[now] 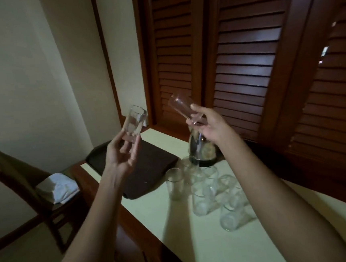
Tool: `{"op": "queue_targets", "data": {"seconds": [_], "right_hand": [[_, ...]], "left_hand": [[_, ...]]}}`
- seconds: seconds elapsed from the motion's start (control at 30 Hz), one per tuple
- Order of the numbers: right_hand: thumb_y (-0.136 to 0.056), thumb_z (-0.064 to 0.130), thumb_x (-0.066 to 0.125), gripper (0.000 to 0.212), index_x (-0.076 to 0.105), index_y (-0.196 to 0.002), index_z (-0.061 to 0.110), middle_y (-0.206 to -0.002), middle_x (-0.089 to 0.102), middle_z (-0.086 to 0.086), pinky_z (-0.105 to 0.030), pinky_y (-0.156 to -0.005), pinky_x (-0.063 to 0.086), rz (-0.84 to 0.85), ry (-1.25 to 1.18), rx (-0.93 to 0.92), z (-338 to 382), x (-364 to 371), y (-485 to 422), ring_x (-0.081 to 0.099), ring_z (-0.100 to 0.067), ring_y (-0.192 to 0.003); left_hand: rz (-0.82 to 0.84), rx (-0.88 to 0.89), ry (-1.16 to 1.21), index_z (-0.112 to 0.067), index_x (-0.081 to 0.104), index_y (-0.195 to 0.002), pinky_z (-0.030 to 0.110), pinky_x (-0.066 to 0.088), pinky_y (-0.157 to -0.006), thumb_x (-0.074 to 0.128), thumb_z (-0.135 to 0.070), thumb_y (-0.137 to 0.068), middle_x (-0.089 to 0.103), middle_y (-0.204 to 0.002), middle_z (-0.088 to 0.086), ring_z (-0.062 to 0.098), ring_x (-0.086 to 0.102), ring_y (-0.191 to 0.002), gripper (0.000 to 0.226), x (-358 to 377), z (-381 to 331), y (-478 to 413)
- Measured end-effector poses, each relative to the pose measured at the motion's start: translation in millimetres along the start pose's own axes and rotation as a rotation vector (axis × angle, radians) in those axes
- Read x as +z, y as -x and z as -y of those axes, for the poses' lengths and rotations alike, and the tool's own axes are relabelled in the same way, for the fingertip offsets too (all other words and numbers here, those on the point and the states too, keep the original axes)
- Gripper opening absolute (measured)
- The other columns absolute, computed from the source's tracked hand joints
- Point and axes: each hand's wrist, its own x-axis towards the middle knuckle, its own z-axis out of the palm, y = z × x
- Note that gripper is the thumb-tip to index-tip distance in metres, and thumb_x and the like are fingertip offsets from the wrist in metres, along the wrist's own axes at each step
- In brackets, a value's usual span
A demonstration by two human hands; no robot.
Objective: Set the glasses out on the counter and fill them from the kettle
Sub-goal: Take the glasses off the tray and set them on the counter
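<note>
Now: a clear glass held up in each hand, above the counter (177, 241).
Nearest, a cluster of glasses (203, 199) stands on the counter; dark tray (150, 166) to its left, kettle (203, 152) just behind. The left hand (124, 154) curls its fingers loosely round the base of the left glass (134, 121), tilted; the right hand (209, 127) pinches the base of the right glass (183, 109), tilted leftward. Louvred shutters (244, 51) behind.
</note>
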Motion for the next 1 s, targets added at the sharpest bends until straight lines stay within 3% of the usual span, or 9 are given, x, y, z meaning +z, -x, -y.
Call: {"op": "queue_targets", "data": {"seconds": [0.1,0.2,0.37,0.47,0.6,0.73,0.8,0.87,1.0], "right_hand": [[-0.065,-0.002,0.086,0.050,0.062,-0.109,-0.001,-0.123,0.055,-0.034,-0.053,-0.081,0.063,0.063,-0.454,0.148,6.6,-39.8,41.1,0.064,-0.048,-0.106],[-0.064,0.002,0.085,0.038,0.069,-0.099,-0.003,-0.117,0.064,-0.032,-0.056,-0.086,0.060,0.086,-0.469,0.168,7.6,-73.1,75.6,0.068,-0.049,-0.103],[-0.078,0.009,0.082,0.045,0.069,-0.121,0.013,-0.106,0.075,-0.007,-0.031,-0.078,0.056,-0.068,0.125,0.014,9.4,-145.0,110.9,0.071,-0.022,-0.093],[-0.077,-0.003,0.083,0.056,0.065,-0.129,0.009,-0.105,0.073,-0.008,-0.025,-0.073,0.053,-0.222,0.388,-0.115,3.6,-191.5,122.4,0.069,-0.016,-0.088],[-0.066,0.001,0.093,0.066,0.065,-0.125,0.009,-0.101,0.071,-0.005,-0.015,-0.067,0.056,-0.287,0.625,-0.125,-11.3,-245.4,132.4,0.068,-0.009,-0.083],[-0.060,-0.003,0.095,0.063,0.068,-0.115,0.011,-0.085,0.064,0.004,-0.049,-0.097,0.057,-0.370,0.706,-0.047,-30.3,-277.9,132.1,0.068,-0.018,-0.088],[-0.063,-0.011,0.090,0.059,0.068,-0.115,0.006,-0.081,0.058,0.003,-0.060,-0.099,0.053,-0.369,0.694,-0.038,-35.5,-288.4,130.7,0.070,-0.030,-0.093],[-0.063,-0.014,0.087,0.057,0.067,-0.113,0.006,-0.081,0.057,0.002,-0.060,-0.099,0.053,-0.367,0.695,-0.033,-40.7,-298.6,128.8,0.072,-0.041,-0.100],[-0.055,-0.001,0.099,0.068,0.070,-0.115,0.010,-0.083,0.064,0.005,-0.035,-0.090,0.059,-0.384,0.878,-0.036,-51.8,-306.3,129.2,0.063,-0.013,-0.080]], "left_hand": [[0.086,-0.059,0.055,0.000,0.064,-0.136,0.039,0.062,-0.090,0.081,-0.012,-0.081,0.070,-0.130,0.020,0.032,0.073,-0.113,0.058,27.1,59.2,36.0],[0.164,-0.145,0.013,0.000,0.063,-0.136,0.043,0.059,-0.094,0.075,-0.015,-0.082,0.070,-0.126,0.025,0.033,0.071,-0.113,0.058,48.8,113.4,62.5],[0.315,-0.180,-0.325,-0.001,0.062,-0.138,0.038,0.059,-0.100,0.075,-0.010,-0.085,0.069,-0.132,0.022,0.030,0.069,-0.118,0.056,54.4,182.9,87.4],[0.426,-0.250,-0.510,-0.004,0.066,-0.135,0.038,0.057,-0.101,0.076,0.002,-0.077,0.069,-0.131,0.018,0.028,0.071,-0.114,0.059,40.1,221.1,96.2],[0.401,-0.280,-0.703,-0.009,0.070,-0.129,0.040,0.059,-0.099,0.077,0.014,-0.074,0.074,-0.119,0.010,0.024,0.073,-0.108,0.061,12.0,280.5,106.8],[0.352,-0.137,-0.997,-0.020,0.070,-0.127,0.032,0.061,-0.088,0.091,0.006,-0.068,0.075,-0.119,0.006,0.018,0.074,-0.102,0.068,-14.3,321.8,111.0],[0.330,-0.076,-1.113,-0.026,0.068,-0.123,0.029,0.062,-0.082,0.095,0.000,-0.064,0.075,-0.116,0.001,0.016,0.076,-0.102,0.070,-28.0,335.5,110.9],[0.324,0.019,-1.268,-0.030,0.065,-0.120,0.023,0.060,-0.083,0.098,-0.010,-0.061,0.075,-0.114,-0.006,0.012,0.075,-0.104,0.070,-41.2,345.7,111.2],[0.339,0.186,-1.507,-0.032,0.064,-0.114,0.028,0.060,-0.083,0.095,-0.030,-0.059,0.077,-0.101,-0.012,0.007,0.074,-0.094,0.063,-62.9,352.5,112.4]]}}
